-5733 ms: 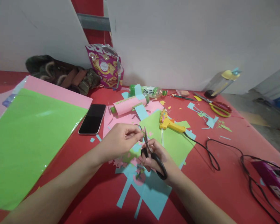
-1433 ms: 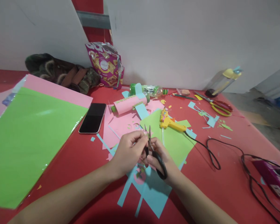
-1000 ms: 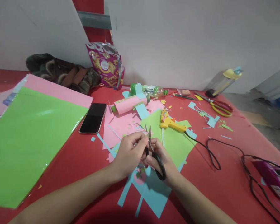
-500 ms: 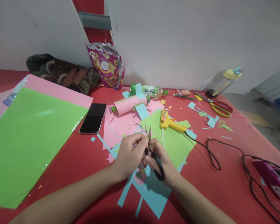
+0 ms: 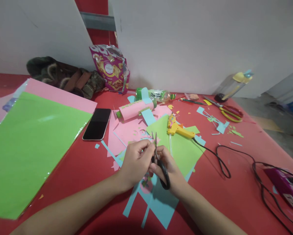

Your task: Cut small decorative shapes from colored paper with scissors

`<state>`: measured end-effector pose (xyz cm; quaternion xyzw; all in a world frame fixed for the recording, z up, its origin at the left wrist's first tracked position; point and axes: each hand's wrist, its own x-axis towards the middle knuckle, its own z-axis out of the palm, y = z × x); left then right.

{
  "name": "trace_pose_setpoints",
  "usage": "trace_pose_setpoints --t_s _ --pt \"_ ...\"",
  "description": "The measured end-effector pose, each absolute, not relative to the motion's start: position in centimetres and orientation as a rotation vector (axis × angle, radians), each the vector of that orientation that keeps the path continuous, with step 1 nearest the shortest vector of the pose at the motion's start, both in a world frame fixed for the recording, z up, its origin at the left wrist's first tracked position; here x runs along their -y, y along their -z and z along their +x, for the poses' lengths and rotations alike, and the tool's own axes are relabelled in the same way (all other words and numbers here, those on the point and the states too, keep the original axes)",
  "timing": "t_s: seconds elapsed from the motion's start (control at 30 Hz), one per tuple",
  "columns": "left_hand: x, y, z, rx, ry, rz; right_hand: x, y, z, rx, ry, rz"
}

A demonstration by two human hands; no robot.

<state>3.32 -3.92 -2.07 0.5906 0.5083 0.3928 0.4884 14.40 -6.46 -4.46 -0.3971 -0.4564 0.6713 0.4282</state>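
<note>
My right hand (image 5: pixel 169 168) grips a small pair of scissors (image 5: pixel 165 174) by the black handles, blades pointing away from me and slightly parted. Close beside the blades, my left hand (image 5: pixel 138 160) has thumb and fingers pinched together; what they hold is too small or hidden to make out. Both hands are over a heap of cut paper. Light blue paper (image 5: pixel 164 204) with strips lies under them, and pink paper (image 5: pixel 122 130) with cut-outs lies beyond. A yellow glue gun (image 5: pixel 180 130) rests on a green sheet (image 5: pixel 185 156) just past my right hand.
A phone (image 5: pixel 97 124) and a sleeved green sheet (image 5: pixel 36 147) lie left. Behind are a pink paper-wrapped roll (image 5: pixel 136 110), a green bottle (image 5: pixel 158 95) and a snack bag (image 5: pixel 111 68). Larger scissors (image 5: pixel 230 114), a cord (image 5: pixel 244 148) and a purple box (image 5: pixel 284 189) are right.
The scissors' blades have come slightly closer together, and the lower handle has shifted a little left with my right fingers. My left hand stays nearly in place.
</note>
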Motion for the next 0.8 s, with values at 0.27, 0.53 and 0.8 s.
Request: trace_pose_setpoints --t_s 0.27,0.53,0.8 --pt "4.06 1.96 3.32 -1.298 -0.969 1.604 6.49 4.41 14.47 1.182 -1.658 -0.985" --pt "3.96 1.97 3.33 -1.342 -0.960 1.673 6.47 4.52 14.46 1.217 -1.631 -1.005" --pt "3.96 1.92 3.30 -1.388 -0.927 1.711 6.45 4.40 14.47 1.213 -1.624 -1.012"
